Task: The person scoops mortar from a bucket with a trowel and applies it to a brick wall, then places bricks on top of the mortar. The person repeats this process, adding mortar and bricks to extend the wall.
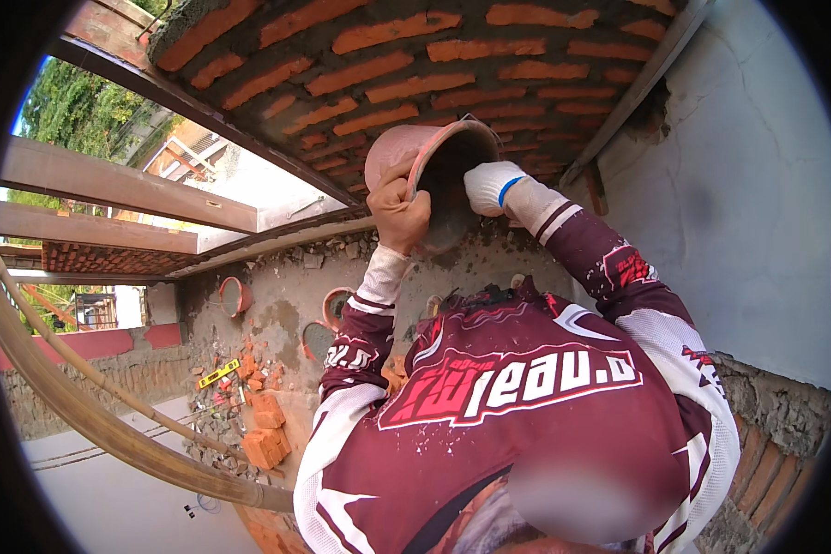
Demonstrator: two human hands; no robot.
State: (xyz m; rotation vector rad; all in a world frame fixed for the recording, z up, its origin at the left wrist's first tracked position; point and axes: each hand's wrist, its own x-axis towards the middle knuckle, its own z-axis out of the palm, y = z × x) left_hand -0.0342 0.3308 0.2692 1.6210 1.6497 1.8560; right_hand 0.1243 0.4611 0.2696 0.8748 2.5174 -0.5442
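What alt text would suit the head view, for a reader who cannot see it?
A person in a maroon and white jersey holds a pinkish bucket up against a red brick wall, with a bare hand on its rim and a white-gloved hand at its mouth. Broken bricks lie on the ground below.

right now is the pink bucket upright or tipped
Tipped: the pink bucket lies on its side, mouth facing the camera, bare hand on its rim.

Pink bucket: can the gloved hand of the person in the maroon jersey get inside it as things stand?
Probably yes. The pink bucket is tipped, its mouth open toward the gloved hand, which sits at the rim. The bare hand grips the opposite rim, and nothing covers the opening.
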